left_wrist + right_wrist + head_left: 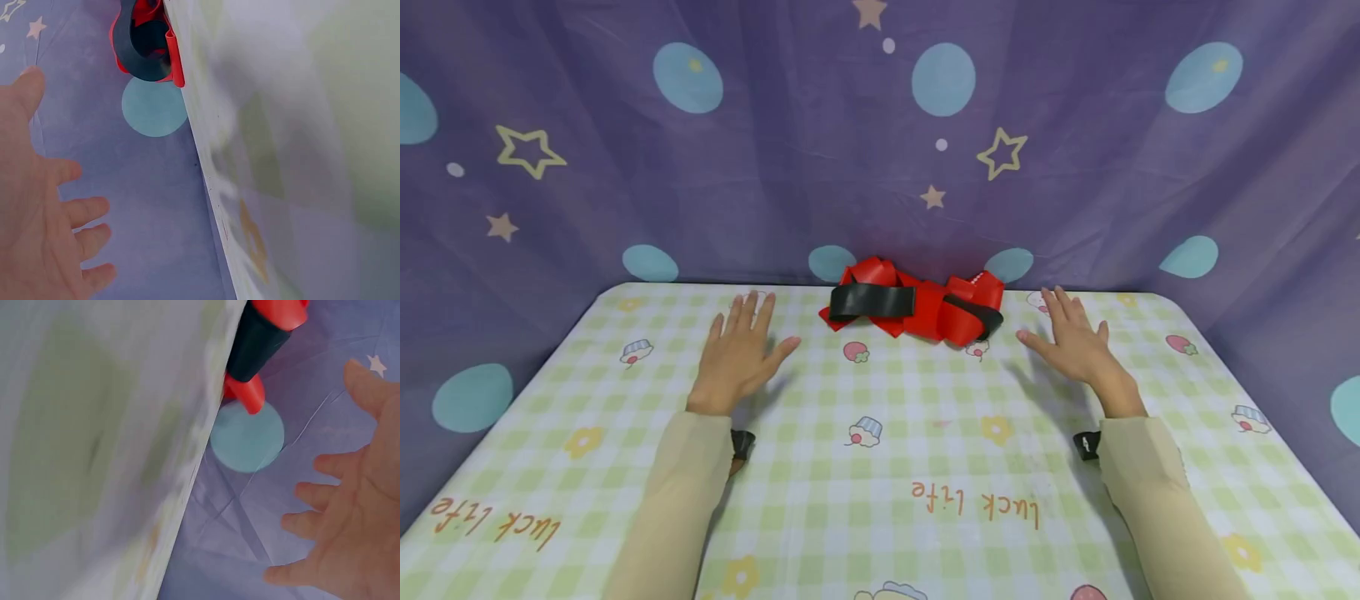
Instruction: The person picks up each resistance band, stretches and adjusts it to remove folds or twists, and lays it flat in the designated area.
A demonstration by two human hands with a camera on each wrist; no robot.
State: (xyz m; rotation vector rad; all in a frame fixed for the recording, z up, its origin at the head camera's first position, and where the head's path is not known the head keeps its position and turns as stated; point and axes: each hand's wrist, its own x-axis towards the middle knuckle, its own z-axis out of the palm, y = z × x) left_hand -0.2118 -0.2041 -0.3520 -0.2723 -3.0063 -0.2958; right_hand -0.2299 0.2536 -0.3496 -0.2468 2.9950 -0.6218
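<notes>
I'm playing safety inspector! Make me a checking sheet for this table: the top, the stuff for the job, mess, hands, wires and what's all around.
Surface: green-and-white checked table cover, printed with cupcakes, strawberries, flowers and "Luck Life".
Job's things: shiny red and black pile of ribbon-like loops near the far edge; whether it touches the curtain, I can't tell.
Clutter: nothing seen.
Hands: left hand and right hand both above the table cover, fingers spread, holding nothing, one on each side of the pile and apart from it.
Cables: nothing seen.
Surroundings: purple curtain with stars and blue circles, behind the table and along both sides.
</notes>
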